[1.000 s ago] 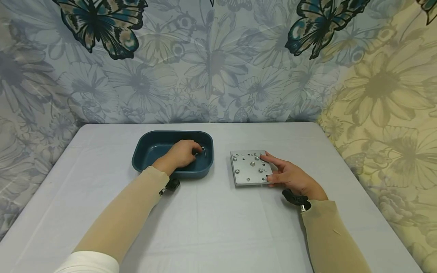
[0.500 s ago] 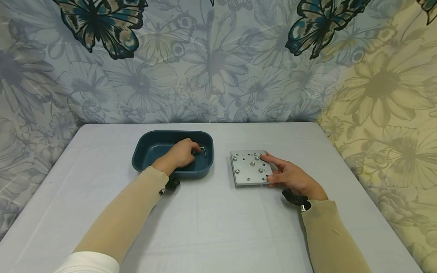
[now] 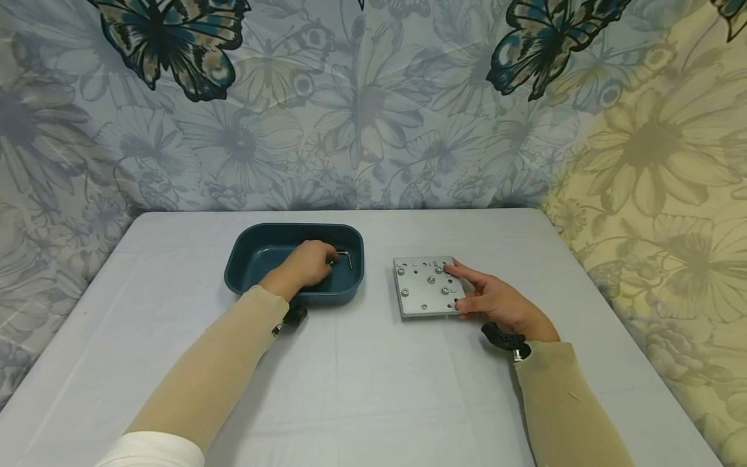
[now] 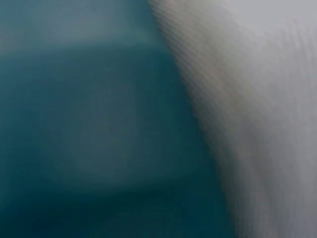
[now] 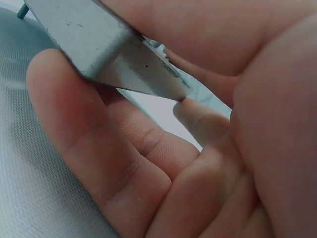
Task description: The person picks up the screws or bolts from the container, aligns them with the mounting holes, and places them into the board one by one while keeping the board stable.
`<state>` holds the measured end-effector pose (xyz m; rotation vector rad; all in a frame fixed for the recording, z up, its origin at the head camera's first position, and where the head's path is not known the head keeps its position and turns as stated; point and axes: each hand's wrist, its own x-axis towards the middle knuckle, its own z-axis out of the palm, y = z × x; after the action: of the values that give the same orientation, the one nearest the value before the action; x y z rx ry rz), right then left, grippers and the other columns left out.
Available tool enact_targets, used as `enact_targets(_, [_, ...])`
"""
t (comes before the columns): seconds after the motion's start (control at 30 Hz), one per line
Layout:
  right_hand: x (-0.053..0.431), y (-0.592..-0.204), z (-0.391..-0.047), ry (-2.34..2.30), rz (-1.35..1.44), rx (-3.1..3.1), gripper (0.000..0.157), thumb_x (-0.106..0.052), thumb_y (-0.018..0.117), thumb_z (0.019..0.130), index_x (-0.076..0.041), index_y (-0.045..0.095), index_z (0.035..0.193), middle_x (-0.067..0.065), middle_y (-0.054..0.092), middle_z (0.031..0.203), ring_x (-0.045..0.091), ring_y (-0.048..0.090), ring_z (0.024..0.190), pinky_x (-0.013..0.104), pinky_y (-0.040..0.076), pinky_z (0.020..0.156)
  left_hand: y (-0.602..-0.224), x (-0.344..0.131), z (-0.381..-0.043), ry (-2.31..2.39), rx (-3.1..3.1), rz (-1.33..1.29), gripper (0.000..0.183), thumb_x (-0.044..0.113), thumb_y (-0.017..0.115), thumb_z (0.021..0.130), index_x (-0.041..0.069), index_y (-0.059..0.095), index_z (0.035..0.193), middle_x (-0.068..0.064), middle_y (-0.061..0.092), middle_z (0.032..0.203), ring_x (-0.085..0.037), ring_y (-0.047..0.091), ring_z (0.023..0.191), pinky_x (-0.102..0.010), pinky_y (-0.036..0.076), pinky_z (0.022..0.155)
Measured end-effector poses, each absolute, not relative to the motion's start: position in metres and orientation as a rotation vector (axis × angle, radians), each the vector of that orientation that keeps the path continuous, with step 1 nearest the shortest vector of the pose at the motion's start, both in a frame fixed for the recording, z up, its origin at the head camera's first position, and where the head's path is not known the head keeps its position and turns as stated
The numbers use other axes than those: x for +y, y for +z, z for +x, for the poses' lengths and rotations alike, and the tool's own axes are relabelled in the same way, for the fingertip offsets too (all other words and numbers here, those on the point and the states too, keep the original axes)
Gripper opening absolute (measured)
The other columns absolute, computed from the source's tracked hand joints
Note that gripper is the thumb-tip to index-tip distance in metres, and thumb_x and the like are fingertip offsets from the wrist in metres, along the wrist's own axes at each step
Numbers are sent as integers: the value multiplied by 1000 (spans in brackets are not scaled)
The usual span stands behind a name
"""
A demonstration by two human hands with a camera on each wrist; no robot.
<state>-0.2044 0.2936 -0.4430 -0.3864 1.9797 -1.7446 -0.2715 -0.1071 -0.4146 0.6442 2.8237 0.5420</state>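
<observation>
My left hand is in the tray. My right hand is on the plate, to the tray's right.

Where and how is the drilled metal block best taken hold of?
Probably at its right edge, coming from the right, where the right grip holds it: the drilled metal block has a straight, thick side to pinch there, while bolt heads stud its top face.

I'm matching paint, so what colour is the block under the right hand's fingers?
Silver-grey; the block shows best in the head view.
</observation>
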Motion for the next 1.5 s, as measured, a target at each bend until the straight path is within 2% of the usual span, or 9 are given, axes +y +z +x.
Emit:
enact_targets(0.23, [294, -444, -206, -1745, -418, 1980, 80, 4, 72, 89, -8, 31, 157, 0, 0, 167, 19, 65, 90, 35, 58, 73, -413, -106, -270, 581, 2849, 572, 29, 2, 58, 92, 6, 71, 118, -8, 67, 106, -24, 60, 96, -41, 49, 90])
enact_targets(0.53, [292, -441, -205, -1738, -373, 2003, 82, 2, 74, 87, -10, 33, 157, -3, 3, 166, 19, 64, 88, 36, 58, 74, -410, -108, -270, 666, 2883, 461, 24, 4, 60, 89, 9, 73, 110, -5, 67, 97, -25, 58, 86, -40, 50, 79])
enact_targets(0.63, [292, -441, -205, -1738, -375, 2003, 81, 3, 74, 87, -9, 33, 157, -2, 2, 166, 19, 64, 87, 36, 58, 74, -410, -111, -272, 778, 2861, 433, 23, 6, 61, 90, 9, 73, 109, -5, 67, 93, -24, 57, 81, -38, 49, 74])
enact_targets(0.77, [293, -441, -206, -1740, -375, 2000, 82, 3, 74, 87, -9, 33, 156, -2, 2, 166, 18, 64, 87, 36, 58, 73, -409, -116, -271, 1097, 2711, 365, 26, 4, 60, 91, 6, 71, 115, -9, 67, 96, -23, 59, 80, -36, 49, 71])
enact_targets(1.0, [293, -442, -205, -1749, -382, 1981, 81, 2, 74, 87, -9, 33, 156, -2, 2, 166, 18, 64, 88, 35, 58, 73, -403, -119, -267, 1686, 2273, 142, 26, 2, 64, 97, -4, 64, 122, -25, 65, 114, -26, 66, 88, -40, 56, 83])
enact_targets(1.3, [293, -443, -204, -1761, -392, 1960, 81, 3, 73, 88, -9, 32, 157, -1, 1, 167, 19, 65, 91, 35, 59, 73, -396, -113, -261, 1840, 2109, 98, 29, -1, 67, 94, -2, 64, 123, -24, 62, 122, -26, 66, 91, -35, 57, 79])
enact_targets(1.5, [293, -443, -205, -1752, -382, 1968, 81, 3, 73, 88, -10, 32, 157, -2, 1, 166, 19, 65, 91, 35, 58, 73, -389, -102, -257, 1940, 2077, 126, 27, -2, 69, 92, -3, 66, 119, -23, 64, 117, -27, 67, 92, -42, 55, 85])
